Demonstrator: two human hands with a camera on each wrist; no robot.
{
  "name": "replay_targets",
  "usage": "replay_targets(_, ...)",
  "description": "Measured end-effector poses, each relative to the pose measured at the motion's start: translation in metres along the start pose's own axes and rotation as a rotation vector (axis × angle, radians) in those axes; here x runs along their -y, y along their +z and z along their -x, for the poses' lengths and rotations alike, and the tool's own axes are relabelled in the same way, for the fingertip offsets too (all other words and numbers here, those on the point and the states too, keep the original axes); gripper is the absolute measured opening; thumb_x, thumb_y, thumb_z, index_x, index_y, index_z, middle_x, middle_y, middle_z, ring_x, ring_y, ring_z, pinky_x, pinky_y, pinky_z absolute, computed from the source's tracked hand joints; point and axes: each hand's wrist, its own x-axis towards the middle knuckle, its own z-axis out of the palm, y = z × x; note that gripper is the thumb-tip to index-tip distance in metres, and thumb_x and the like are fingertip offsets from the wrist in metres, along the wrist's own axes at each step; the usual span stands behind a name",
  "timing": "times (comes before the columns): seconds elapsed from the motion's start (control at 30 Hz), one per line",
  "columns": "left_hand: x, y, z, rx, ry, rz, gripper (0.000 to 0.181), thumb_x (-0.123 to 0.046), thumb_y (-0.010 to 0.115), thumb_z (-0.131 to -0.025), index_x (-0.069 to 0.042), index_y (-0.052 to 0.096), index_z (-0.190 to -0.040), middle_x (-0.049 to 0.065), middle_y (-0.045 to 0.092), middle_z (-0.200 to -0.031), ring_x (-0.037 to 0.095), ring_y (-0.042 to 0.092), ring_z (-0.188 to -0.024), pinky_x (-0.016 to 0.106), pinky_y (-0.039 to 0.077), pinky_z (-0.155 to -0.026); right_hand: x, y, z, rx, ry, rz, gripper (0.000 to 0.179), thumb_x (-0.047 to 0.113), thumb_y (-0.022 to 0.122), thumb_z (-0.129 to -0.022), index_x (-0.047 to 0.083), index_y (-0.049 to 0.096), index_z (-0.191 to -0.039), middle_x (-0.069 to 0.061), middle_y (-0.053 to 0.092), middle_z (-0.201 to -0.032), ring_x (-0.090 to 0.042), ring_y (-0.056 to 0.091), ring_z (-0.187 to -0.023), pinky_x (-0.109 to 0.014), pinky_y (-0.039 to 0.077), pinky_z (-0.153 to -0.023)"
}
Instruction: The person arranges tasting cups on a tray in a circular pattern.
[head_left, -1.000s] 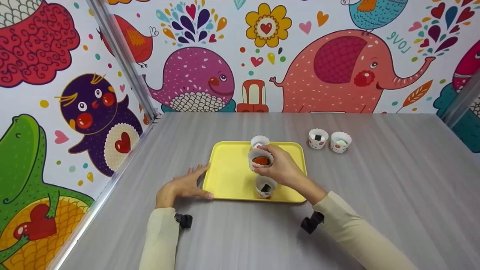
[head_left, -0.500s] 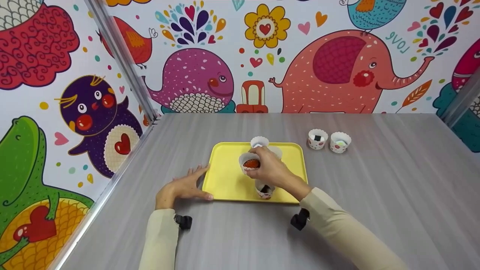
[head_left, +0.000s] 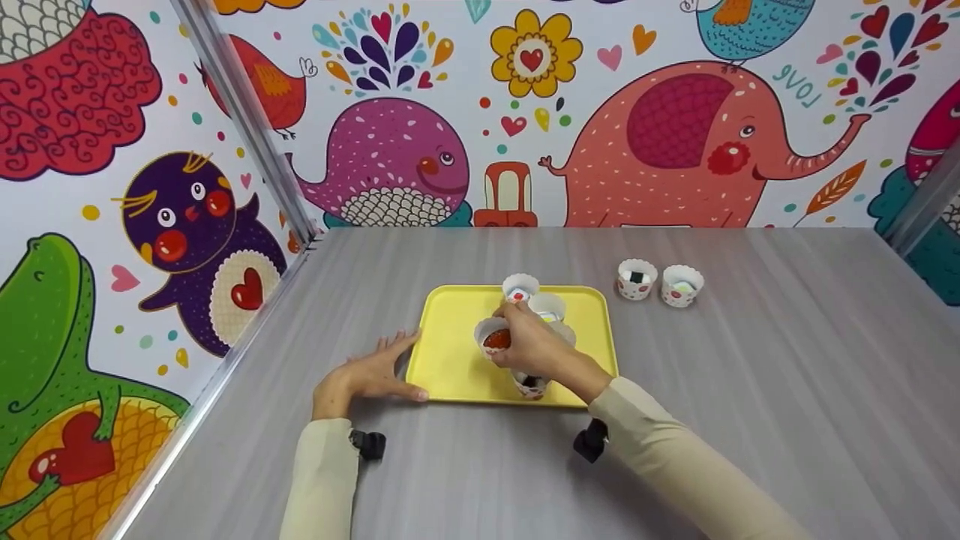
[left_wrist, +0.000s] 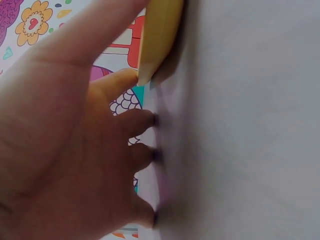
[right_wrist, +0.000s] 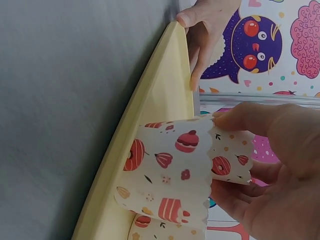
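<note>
My right hand [head_left: 531, 337] pinches the rim of a white paper baking cup [head_left: 480, 346] with an orange-red piece [head_left: 496, 340] inside, low over the middle of the yellow tray [head_left: 450, 360]. In the right wrist view, this held cup [right_wrist: 231, 156] shows pastry prints, partly behind a nearer printed cup [right_wrist: 172, 167]. My left hand [head_left: 367, 375] lies at the tray's front left corner, fingers spread, thumb and index finger touching its edge. On the tray, a front cup [head_left: 529, 389] holds something black. Behind it stand a back cup [head_left: 520, 280] and another cup [head_left: 550, 301]; my right hand partly covers one more.
Two more paper cups stand on the grey table [head_left: 750, 375] beyond the tray's right side: one cup [head_left: 636, 288] with a black-and-white piece, the other [head_left: 679, 297] with a pale one. Cartoon-printed walls [head_left: 600, 45] border the table behind and at left.
My right hand has carried the cup with the orange-red piece leftward and a little toward me, lower over the tray. Cups behind it have come into view. The left hand stays put.
</note>
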Motion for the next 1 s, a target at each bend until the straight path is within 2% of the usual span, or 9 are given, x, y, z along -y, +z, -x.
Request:
replay_targets(0.47,-0.0002,-0.0005,0.0012,0.006,-0.006,0.003,0.119,-0.06,0.082,-0.073,-0.023,0.013,-0.163,0.018,0.004,-0.169,0.045,-0.003,-0.155,0.083,-0.003,-0.108,0.0065,0.0034,-0.0037,0.095,0.067,0.124,0.052,0.021,0.082,-0.082,-0.002,0.057,-0.123,-0.017,0.059,-0.121,-0.026,0.057,-0.109,-0.042,0.053,-0.095)
replay_targets(0.63,-0.0017,-0.0012,0.0001,0.008,-0.012,0.0,0.118,-0.059,0.082,-0.073,-0.024,0.013,-0.163,0.017,0.004,-0.169,0.045,-0.004,-0.155,0.083,-0.004,-0.109,0.0061,0.0026,-0.0026,0.117,0.072,0.128,0.052,0.019,0.083,-0.081,-0.004,0.059,-0.12,-0.016,0.058,-0.119,-0.026,0.055,-0.108,-0.042,0.052,-0.096)
replay_targets(0.83,-0.0008,-0.0013,-0.0004,0.007,-0.009,-0.006,0.119,-0.06,0.082,-0.073,-0.022,0.013,-0.163,0.018,0.004,-0.169,0.045,-0.004,-0.155,0.083,-0.005,-0.109,0.0071,0.0006,-0.001,0.134,0.083,0.104,0.065,0.017,0.085,-0.08,-0.003,0.055,-0.133,-0.018,0.055,-0.132,-0.027,0.054,-0.116,-0.044,0.051,-0.101)
replay_targets(1.0,-0.0002,-0.0006,-0.0006,0.003,-0.011,-0.008,0.119,-0.06,0.082,-0.072,-0.022,0.014,-0.163,0.018,0.005,-0.169,0.045,-0.003,-0.155,0.083,-0.004,-0.109,0.0082,-0.0027,0.0011,0.12,0.052,0.086,0.072,0.018,0.086,-0.079,-0.002,0.052,-0.14,-0.02,0.054,-0.141,-0.029,0.056,-0.12,-0.045,0.05,-0.103)
